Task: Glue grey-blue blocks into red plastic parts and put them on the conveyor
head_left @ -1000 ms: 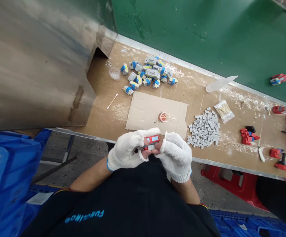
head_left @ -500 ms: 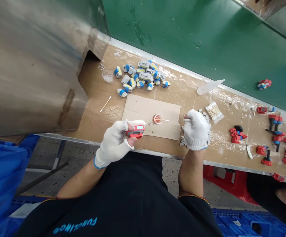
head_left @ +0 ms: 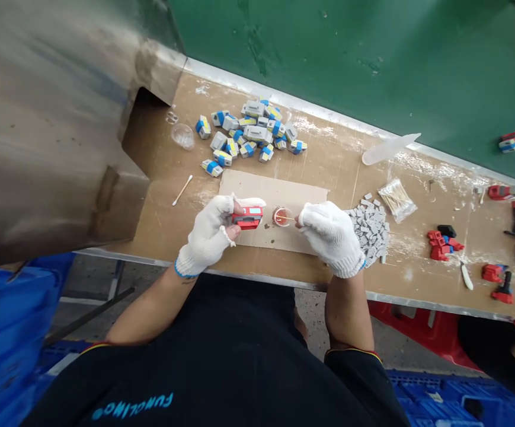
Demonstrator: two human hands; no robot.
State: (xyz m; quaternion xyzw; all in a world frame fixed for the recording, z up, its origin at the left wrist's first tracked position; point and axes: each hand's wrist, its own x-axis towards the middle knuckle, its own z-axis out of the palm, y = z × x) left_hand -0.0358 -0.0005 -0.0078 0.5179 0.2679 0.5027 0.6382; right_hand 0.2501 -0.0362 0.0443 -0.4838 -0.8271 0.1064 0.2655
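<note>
My left hand (head_left: 213, 228), in a white glove with bare fingertips, is closed on a small red and grey plastic toy part (head_left: 247, 217) with a pale panel on top. My right hand (head_left: 328, 234), gloved the same way, pinches the end of a thin swab stick (head_left: 289, 219). The stick's other end lies inside a small round cup (head_left: 278, 210) of reddish liquid. That cup stands on a cardboard sheet (head_left: 257, 182), between my two hands. Beside my right hand spreads a heap of small grey pieces (head_left: 373, 228).
Behind the cardboard lies a pile of grey, blue and yellow blocks (head_left: 257, 133). A cotton swab (head_left: 182, 190) and a clear dish (head_left: 182, 136) lie left. Rightward are a bag of swabs (head_left: 397, 200), a white spatula-like strip (head_left: 388, 149) and red toy parts (head_left: 441, 244). A metal housing (head_left: 61, 148) bounds the left.
My right hand has moved left from the grey pieces to the cup and now pinches the swab stick. The grey heap shows more fully. My left hand still holds the red part.
</note>
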